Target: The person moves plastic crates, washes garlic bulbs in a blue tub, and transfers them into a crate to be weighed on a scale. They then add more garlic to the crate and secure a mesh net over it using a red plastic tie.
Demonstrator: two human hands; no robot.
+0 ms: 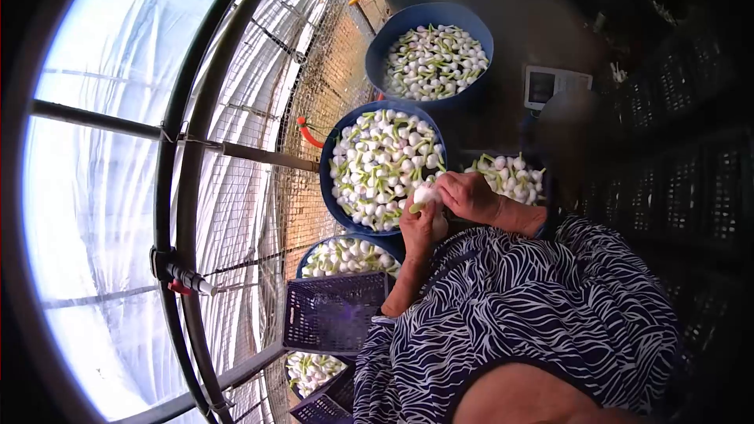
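Between my two hands is a white bulb (425, 195) with a short green stem, held over the right edge of a blue tub (324, 180) full of white bulbs. My left hand (420, 224) has its fingers wrapped round the bulb from below. The fingers of my right hand (467, 195) are bent and pressed against the bulb's upper right side. Just beyond my right wrist, a crate of white bulbs (510, 177) is partly hidden by the forearm.
Another blue tub of bulbs (484, 39) stands farther ahead. An empty dark crate (334, 310) rests by my left forearm. A scale-like device (556, 85) lies ahead right. Stacked black crates (679, 180) stand right; wire mesh (259, 149) and pipes run along the left.
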